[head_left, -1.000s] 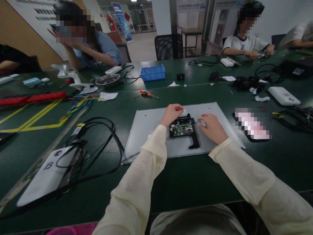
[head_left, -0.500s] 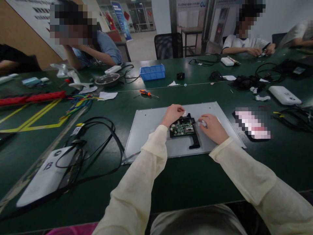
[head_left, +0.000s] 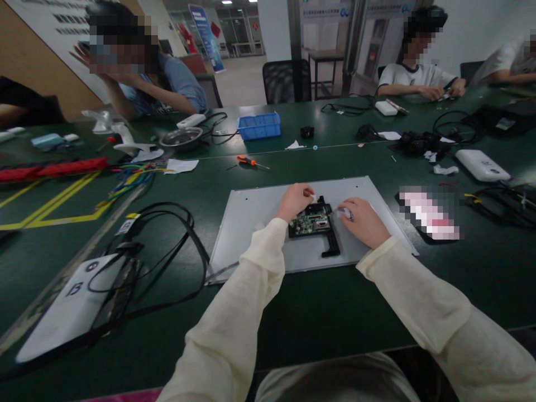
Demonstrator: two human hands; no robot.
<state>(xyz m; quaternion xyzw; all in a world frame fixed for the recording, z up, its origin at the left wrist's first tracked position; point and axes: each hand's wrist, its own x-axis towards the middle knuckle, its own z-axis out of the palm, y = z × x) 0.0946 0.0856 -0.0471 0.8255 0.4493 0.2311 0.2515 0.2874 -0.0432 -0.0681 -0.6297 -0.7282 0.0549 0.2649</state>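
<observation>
A green circuit board [head_left: 312, 224] sits in a black plastic frame [head_left: 333, 243] on a flat light-grey panel [head_left: 247, 240]. At the board's upper left edge, my left hand [head_left: 295, 201] is closed, its fingertips pinching a small white piece [head_left: 314, 199] whose kind I cannot make out. My right hand [head_left: 362, 222] is just right of the frame with its fingers curled. A small whitish, partly see-through piece [head_left: 345, 213] shows between those fingers; it is too small to name.
An orange-handled screwdriver [head_left: 247, 161] lies beyond the panel, with a blue bin [head_left: 259, 126] farther back. A phone [head_left: 431, 215] lies to the right. On the left are a white device [head_left: 71, 301] and black cables [head_left: 192, 223]. Several people sit around the table.
Both hands stay nearly in place at the board. My right fingers have drawn slightly closer together around the whitish piece. The whole view has shifted a little.
</observation>
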